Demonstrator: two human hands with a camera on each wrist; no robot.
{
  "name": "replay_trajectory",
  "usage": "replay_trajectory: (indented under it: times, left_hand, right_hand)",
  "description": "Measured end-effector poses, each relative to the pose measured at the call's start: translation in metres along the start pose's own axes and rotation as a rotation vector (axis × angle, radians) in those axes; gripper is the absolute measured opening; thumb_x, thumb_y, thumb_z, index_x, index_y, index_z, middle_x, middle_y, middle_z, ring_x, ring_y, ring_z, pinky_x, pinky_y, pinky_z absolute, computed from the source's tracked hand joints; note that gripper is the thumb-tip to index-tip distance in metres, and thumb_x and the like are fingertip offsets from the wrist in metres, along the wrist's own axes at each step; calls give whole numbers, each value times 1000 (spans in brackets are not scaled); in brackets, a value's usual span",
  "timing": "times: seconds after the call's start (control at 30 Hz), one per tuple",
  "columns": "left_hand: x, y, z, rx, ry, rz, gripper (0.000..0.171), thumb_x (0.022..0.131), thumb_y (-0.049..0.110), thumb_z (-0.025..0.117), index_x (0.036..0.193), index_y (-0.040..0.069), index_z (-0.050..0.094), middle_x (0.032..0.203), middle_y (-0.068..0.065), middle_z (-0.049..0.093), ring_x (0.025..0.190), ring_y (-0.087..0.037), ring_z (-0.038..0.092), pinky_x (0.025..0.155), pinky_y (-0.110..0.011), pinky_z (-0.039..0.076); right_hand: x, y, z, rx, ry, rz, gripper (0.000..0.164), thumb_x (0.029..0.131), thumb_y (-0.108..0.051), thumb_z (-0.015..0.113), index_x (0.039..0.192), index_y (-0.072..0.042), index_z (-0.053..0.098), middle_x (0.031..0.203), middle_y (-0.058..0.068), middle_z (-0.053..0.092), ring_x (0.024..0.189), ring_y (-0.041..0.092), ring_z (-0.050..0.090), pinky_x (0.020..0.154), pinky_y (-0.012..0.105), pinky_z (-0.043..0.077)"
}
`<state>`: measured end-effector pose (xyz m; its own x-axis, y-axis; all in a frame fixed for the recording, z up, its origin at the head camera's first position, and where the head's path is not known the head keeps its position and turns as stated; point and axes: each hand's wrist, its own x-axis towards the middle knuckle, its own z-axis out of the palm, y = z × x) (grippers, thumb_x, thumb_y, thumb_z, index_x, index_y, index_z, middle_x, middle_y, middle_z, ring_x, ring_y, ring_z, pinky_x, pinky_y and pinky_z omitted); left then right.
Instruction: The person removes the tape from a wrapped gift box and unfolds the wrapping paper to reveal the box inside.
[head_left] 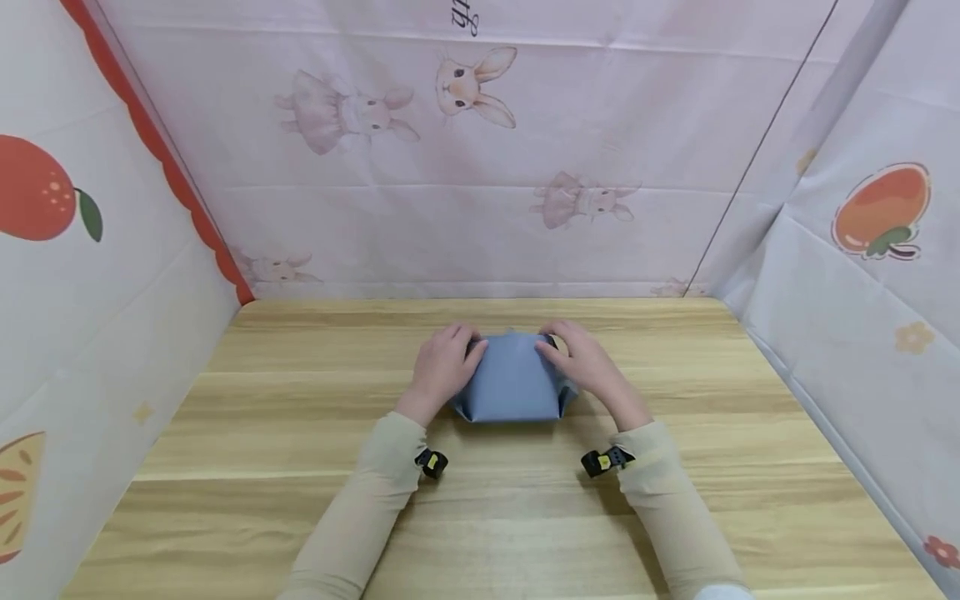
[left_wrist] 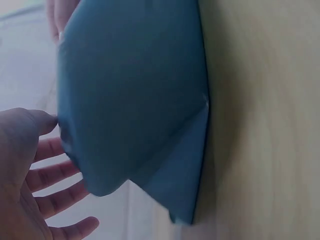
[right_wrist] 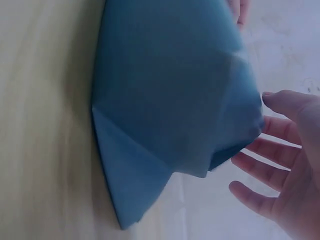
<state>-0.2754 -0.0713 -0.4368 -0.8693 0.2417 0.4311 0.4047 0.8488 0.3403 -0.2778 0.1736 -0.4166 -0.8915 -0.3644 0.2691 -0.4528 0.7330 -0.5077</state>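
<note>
A sheet of blue paper (head_left: pixel 513 379), folded into a bulky wrapped shape, sits on the wooden table. Its lower side corners flare out as triangular folds, plain in the left wrist view on the blue paper (left_wrist: pixel 135 90) and in the right wrist view on the blue paper (right_wrist: pixel 160 85). My left hand (head_left: pixel 442 367) holds its upper left corner, thumb at the near face and fingers behind. At the upper right corner, my right hand (head_left: pixel 588 362) grips in the same way. Small dark patches show beside both hands; whatever the paper encloses is hidden.
The wooden table (head_left: pixel 300 467) extends around the paper. Behind it hangs a pale cloth with rabbit prints (head_left: pixel 420 225). Fruit-printed cloths stand at the left (head_left: pixel 112 317) and right (head_left: pixel 840 333). Each wrist carries a small black camera.
</note>
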Motion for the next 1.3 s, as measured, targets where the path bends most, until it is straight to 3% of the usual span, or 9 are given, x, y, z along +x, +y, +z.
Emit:
replay_trajectory:
  times: [0.27,0.43,0.73,0.83,0.93,1.03,1.13,1.2,1.3]
  left_hand:
    - [-25,5,-18,39,99,261,15,94,25,65,89,11,66,82,-3,68,74,-18,63,65,-35,52]
    - [-45,12,-30,22,91,342,14,93,26,66,86,14,65,75,2,67,66,-13,60,64,-35,50]
    - [-89,26,-55,3,50,492,18,96,26,60,80,19,65,69,10,62,64,-6,60,66,-32,52]
    - [-105,28,-64,15,-56,507,23,100,30,54,85,20,69,76,10,68,75,-7,67,77,-37,56]
    - [-122,29,-69,33,-249,495,28,102,35,49,97,20,72,92,9,74,89,-9,69,87,-42,54]
    - [-136,31,-68,85,-482,447,34,101,42,48,117,21,69,115,6,71,109,-13,66,96,-49,49]
    - [-145,35,-63,138,-680,365,47,96,50,53,134,23,59,139,0,59,129,-21,54,103,-58,41]
    - [-146,39,-57,170,-758,312,58,92,55,56,142,26,51,149,-3,48,137,-26,45,106,-62,36]
    - [-143,46,-48,198,-800,278,70,87,59,61,147,28,44,157,-4,36,143,-30,37,108,-65,32]
  right_hand:
    - [-27,-6,-11,9,42,-175,12,94,-19,64,94,-9,70,94,6,70,90,20,65,79,40,54]
    - [-50,-9,-16,52,27,-294,9,92,-15,67,84,-12,69,80,-2,68,70,6,55,62,30,50]
    - [-100,-21,-27,26,-51,-425,18,92,-14,65,76,-20,64,71,-16,58,66,-4,47,60,20,45]
    - [-114,-22,-28,6,-134,-416,27,96,-17,61,70,-23,56,65,-17,47,61,-6,39,56,15,39]
    - [-127,-21,-27,-37,-248,-357,24,99,-25,57,76,-21,65,71,-16,59,66,-7,51,61,17,47]
    - [-136,-20,-23,-128,-361,-295,25,98,-34,57,100,-15,74,97,-6,73,89,6,68,79,30,56]
    - [-141,-20,-16,-233,-446,-237,39,94,-43,61,117,-14,70,122,4,69,117,23,63,98,49,49]
    - [-141,-22,-10,-282,-485,-204,48,91,-48,62,125,-14,66,134,7,63,128,31,55,103,59,41]
    - [-139,-26,2,-312,-512,-176,58,88,-50,64,133,-13,61,143,11,55,137,35,45,106,64,35]
